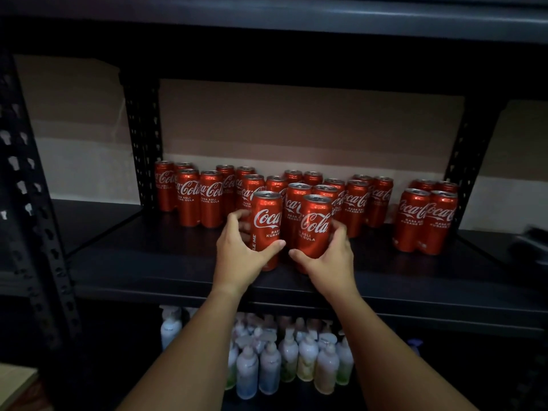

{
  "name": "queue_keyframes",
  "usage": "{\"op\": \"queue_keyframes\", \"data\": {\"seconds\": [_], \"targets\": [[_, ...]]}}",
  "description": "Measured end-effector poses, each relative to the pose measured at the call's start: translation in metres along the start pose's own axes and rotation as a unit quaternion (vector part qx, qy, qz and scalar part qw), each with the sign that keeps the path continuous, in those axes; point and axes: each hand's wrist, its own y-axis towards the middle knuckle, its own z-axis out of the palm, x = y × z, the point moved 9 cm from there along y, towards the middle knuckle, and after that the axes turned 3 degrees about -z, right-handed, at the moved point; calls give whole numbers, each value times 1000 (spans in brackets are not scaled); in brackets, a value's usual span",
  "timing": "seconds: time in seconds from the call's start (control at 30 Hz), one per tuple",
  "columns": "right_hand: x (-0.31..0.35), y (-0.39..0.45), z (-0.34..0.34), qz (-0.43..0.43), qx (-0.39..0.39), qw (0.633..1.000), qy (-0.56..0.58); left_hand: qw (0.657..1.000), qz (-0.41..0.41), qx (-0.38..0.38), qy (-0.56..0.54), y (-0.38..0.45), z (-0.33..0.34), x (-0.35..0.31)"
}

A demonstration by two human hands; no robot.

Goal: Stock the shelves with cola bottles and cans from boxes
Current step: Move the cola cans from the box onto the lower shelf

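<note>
Several tall red cola cans stand in rows on a black metal shelf [154, 262]. At the front of the group, my left hand [237, 250] grips one red can [267, 215], thumb across its lower front. Beside it, my right hand [329, 256] grips a second red can [315, 223] the same way. Both cans stand upright and close together, just ahead of the rows behind. A separate cluster of cans [427, 221] stands at the right end of the shelf.
Perforated black uprights [142, 137] frame the shelf bay, and another shelf board runs overhead. The lower shelf holds several pale pump bottles [296, 357]. A cardboard box corner [14, 381] shows at the bottom left. Bare shelf surface lies along the front edge and left.
</note>
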Motion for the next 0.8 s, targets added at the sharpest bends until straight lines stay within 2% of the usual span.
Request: {"op": "queue_keyframes", "data": {"seconds": [0.3, 0.53, 0.8], "targets": [[-6, 5, 0, 16, 19, 998, 54, 997, -25, 48, -50, 1, 5, 4], [-4, 3, -1, 4, -1, 1000, 31, 998, -18, 54, 1, 4, 9, 4], [-7, 5, -3, 8, 5, 999, 42, 996, -27, 81, -8, 4, 12, 9]]}}
